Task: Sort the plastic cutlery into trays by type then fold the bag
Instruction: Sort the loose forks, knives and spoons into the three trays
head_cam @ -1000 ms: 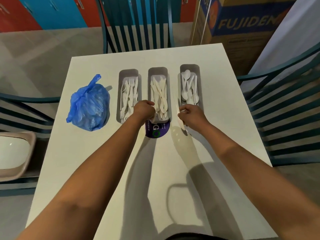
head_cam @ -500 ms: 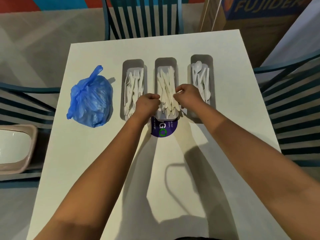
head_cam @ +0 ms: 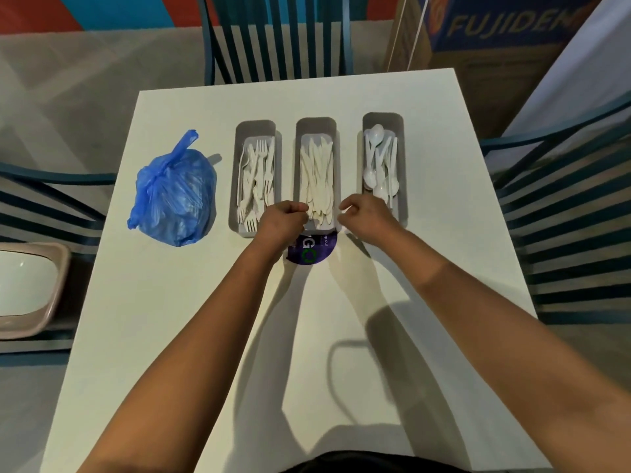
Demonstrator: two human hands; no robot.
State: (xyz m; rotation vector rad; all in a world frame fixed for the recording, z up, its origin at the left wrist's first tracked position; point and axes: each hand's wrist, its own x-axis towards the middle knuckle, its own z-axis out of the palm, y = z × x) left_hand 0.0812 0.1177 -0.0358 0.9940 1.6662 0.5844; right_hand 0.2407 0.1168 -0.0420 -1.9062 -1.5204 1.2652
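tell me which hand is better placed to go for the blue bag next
Left, probably. The blue bag lies at the table's left side, beyond the fork tray. The left hand is nearer it; the right hand would have to cross over the trays.

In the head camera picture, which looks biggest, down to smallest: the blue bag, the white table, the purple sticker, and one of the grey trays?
1. White table, by far the largest.
2. Blue bag and middle grey tray: they cover similar areas, the bag rounder, the tray longer and narrower, so I won't rank them.
3. Purple sticker, smallest, though partly hidden by the left hand.
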